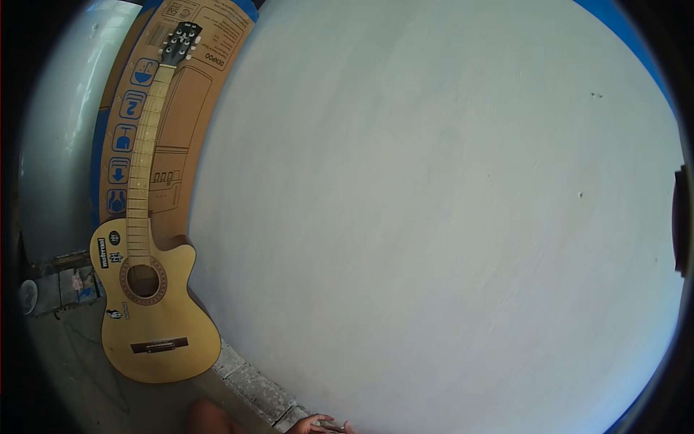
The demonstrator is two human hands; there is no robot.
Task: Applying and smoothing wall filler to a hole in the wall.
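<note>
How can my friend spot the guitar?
Start at the big pale wall, then look left to the brown cardboard. The guitar is in front of it, its neck pointing up. Its yellow wooden body, with a round dark hole, sets it apart from the blue-marked cardboard.

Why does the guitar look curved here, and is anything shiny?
Head view: the wide fisheye lens bends the guitar and cardboard toward the rim; head view, far left: a bright streak of glare on the pale panel; head view, corners: black.

Smooth wooden guitar [157, 318], matt cardboard [186, 123]
</note>
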